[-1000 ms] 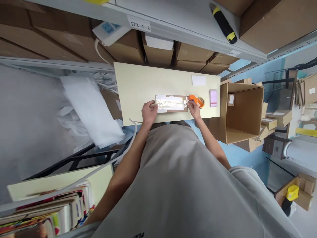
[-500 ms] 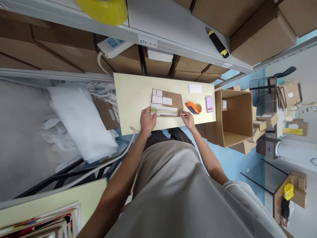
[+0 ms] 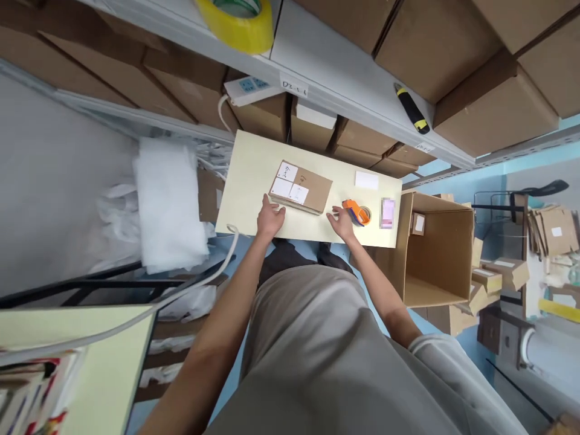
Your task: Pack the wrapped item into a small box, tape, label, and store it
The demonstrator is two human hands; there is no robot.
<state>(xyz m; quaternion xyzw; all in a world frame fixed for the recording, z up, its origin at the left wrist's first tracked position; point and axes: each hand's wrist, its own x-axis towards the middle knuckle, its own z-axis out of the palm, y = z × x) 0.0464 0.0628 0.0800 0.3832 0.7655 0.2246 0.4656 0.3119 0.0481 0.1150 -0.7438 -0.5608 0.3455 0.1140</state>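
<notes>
A small brown cardboard box [image 3: 317,188] with white labels and handwriting on its top lies flat on the pale yellow table [image 3: 247,175]. My left hand [image 3: 270,220] is at its near left corner, thumb and fingers apart; whether a fingertip touches the cardboard I cannot tell. Just off the box's near right corner is my right hand [image 3: 341,225], its fingers spread and holding nothing. Close beside that hand rests an orange and blue tape dispenser [image 3: 353,210] with a roll in it.
A white card [image 3: 367,180] and a pinkish packet [image 3: 387,213] lie at the table's right. Beyond the right edge stands a large open carton [image 3: 435,296]. Shelving behind holds boxes, yellow tape [image 3: 247,30] and a cutter knife [image 3: 411,109]. White foam sheeting [image 3: 167,205] hangs at left.
The box was tilted with a side facing me and both hands at its ends; now it lies flat. My right hand has come away from it. The whole view has also turned.
</notes>
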